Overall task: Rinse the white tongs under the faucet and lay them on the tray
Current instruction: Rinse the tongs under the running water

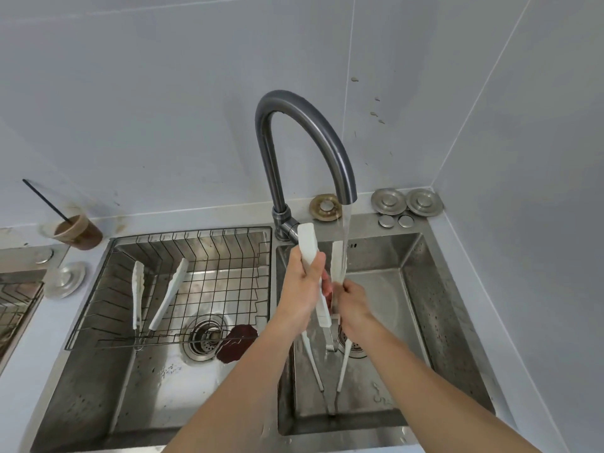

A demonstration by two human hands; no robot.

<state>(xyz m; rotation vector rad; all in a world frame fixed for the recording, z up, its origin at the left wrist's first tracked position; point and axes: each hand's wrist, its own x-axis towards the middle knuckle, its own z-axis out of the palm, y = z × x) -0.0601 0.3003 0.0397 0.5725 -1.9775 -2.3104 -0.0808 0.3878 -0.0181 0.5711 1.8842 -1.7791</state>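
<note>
Water runs from the dark curved faucet (294,125) into the right sink basin (425,305). I hold a pair of white tongs (308,240) over that basin, tips up and hinge down. My left hand (299,289) grips the left arm of the tongs. My right hand (353,302) holds the right arm, which stands in the water stream (345,230). The wire tray (228,243) sits in the left basin, and another pair of white tongs (163,295) lies in it.
A third pair of tongs (313,361) lies on the right basin's floor below my hands. A dark red patch (237,341) sits by the left drain. A coffee cup with a straw (76,232) stands at the back left. Metal drain lids (407,201) lie in the back right corner.
</note>
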